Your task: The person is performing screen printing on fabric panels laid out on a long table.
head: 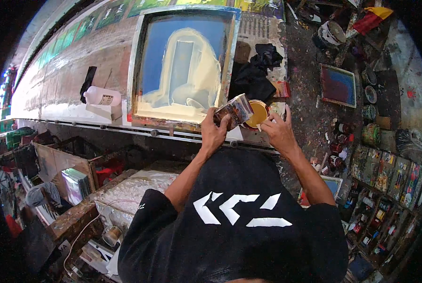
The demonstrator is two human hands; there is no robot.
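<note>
My left hand grips a paint-stained squeegee, tilted over the left rim of a round tub of yellowish ink. At the tub's right side my right hand holds a small pale scraper or card between thumb and fingers, its end near the rim. To the left lies a framed printing screen with blue mesh, a cream coating in an arch shape and pooled cream ink along its near edge. Crumpled black cloth lies behind the tub.
A pinkish plastic bottle lies left of the screen, near a black strip. A metal rail runs along the table's near edge. On the floor at right are a small framed screen, a bucket and several jars. A person crouches at lower left.
</note>
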